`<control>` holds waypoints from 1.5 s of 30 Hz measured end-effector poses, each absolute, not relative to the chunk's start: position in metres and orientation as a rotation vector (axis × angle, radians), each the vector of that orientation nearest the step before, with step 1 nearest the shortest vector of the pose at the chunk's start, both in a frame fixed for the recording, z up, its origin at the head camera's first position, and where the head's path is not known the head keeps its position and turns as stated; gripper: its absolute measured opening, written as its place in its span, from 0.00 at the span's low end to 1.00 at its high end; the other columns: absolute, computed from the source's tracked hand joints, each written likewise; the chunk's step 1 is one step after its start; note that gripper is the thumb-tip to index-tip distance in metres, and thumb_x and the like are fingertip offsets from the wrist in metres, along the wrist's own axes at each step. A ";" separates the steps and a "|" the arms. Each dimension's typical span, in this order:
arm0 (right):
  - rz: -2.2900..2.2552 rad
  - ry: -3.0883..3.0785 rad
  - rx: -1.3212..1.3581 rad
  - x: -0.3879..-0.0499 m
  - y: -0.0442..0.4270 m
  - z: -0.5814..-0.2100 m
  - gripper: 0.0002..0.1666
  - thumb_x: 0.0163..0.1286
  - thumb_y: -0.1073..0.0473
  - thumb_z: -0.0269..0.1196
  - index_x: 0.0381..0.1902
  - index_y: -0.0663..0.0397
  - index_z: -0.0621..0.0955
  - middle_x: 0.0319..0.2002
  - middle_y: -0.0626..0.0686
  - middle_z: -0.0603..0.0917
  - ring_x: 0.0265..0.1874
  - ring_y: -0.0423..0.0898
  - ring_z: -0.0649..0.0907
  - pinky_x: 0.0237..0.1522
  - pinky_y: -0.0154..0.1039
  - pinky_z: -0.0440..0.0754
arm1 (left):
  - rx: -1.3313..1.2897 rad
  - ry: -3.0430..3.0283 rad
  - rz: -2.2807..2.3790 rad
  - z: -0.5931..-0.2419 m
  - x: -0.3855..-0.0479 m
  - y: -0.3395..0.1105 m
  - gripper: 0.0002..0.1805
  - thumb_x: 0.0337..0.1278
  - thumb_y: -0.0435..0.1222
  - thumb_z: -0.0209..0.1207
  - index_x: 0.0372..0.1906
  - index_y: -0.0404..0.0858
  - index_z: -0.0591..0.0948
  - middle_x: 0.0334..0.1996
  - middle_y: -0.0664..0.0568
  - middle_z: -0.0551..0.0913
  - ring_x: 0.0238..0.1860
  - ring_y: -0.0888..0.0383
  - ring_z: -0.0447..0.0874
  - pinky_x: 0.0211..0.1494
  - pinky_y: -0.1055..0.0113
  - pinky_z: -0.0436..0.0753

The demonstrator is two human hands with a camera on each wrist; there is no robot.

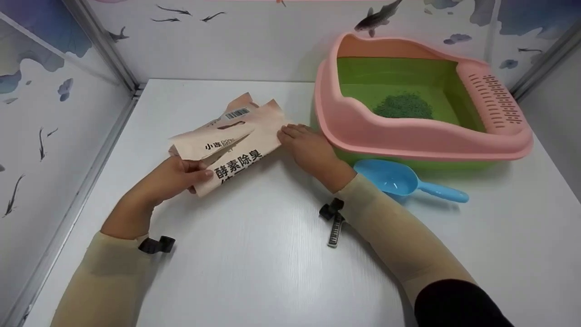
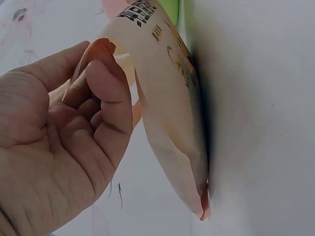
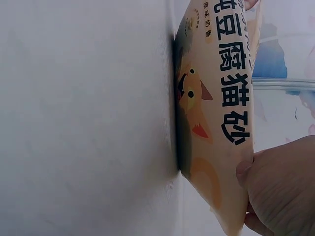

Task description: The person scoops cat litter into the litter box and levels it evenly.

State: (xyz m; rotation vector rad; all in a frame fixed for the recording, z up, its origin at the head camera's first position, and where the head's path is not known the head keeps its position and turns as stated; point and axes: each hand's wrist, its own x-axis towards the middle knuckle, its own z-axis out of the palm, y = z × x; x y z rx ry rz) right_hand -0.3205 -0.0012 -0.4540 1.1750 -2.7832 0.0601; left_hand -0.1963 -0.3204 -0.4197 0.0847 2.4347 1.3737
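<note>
A pale peach cat litter bag (image 1: 258, 136) with black lettering lies at the left middle of the table in the head view, partly crumpled, with an open fold along its near left end. My left hand (image 1: 169, 180) pinches that end, thumb on top and fingers tucked under. In the left wrist view the fingers curl at the bag's open edge. My right hand (image 1: 313, 152) holds the far right end; the right wrist view shows its thumb on the printed face and fingertips behind. An orange cat drawing (image 3: 197, 98) shows on the bag's lower face.
A pink and green litter box (image 1: 431, 138) stands at the back right, touching or close to my right hand. Dark green granules (image 1: 404, 106) lie in its bottom. A blue scoop (image 1: 395, 179) rests before it, partly behind my right forearm. Printed walls border the white table (image 1: 254, 268).
</note>
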 end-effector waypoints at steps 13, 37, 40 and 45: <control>0.181 -2.772 1.185 -0.324 -0.006 -0.455 0.22 0.83 0.63 0.50 0.69 0.55 0.78 0.69 0.55 0.80 0.71 0.55 0.77 0.79 0.48 0.69 | 0.122 2.470 1.367 -0.418 -0.193 -0.317 0.21 0.75 0.37 0.58 0.63 0.29 0.76 0.54 0.39 0.85 0.38 0.62 0.82 0.37 0.67 0.85; 0.179 -2.723 1.116 -0.319 -0.004 -0.453 0.19 0.77 0.70 0.54 0.59 0.54 0.84 0.58 0.54 0.87 0.61 0.53 0.84 0.67 0.46 0.81 | 0.303 3.178 0.529 -0.408 -0.190 -0.242 0.35 0.75 0.42 0.60 0.78 0.31 0.65 0.77 0.36 0.67 0.80 0.38 0.61 0.84 0.42 0.59; 0.175 -2.720 1.094 -0.317 -0.005 -0.452 0.17 0.77 0.69 0.56 0.57 0.53 0.85 0.57 0.53 0.88 0.59 0.53 0.85 0.65 0.46 0.83 | 0.412 3.130 0.437 -0.418 -0.195 -0.229 0.41 0.71 0.44 0.64 0.79 0.31 0.62 0.79 0.38 0.64 0.82 0.42 0.57 0.86 0.46 0.56; 0.181 -2.698 1.074 -0.316 -0.005 -0.449 0.16 0.77 0.69 0.56 0.55 0.53 0.85 0.55 0.53 0.89 0.58 0.52 0.86 0.62 0.46 0.84 | 0.371 3.132 0.287 -0.430 -0.202 -0.226 0.47 0.68 0.42 0.67 0.81 0.30 0.56 0.82 0.37 0.57 0.84 0.41 0.51 0.87 0.46 0.53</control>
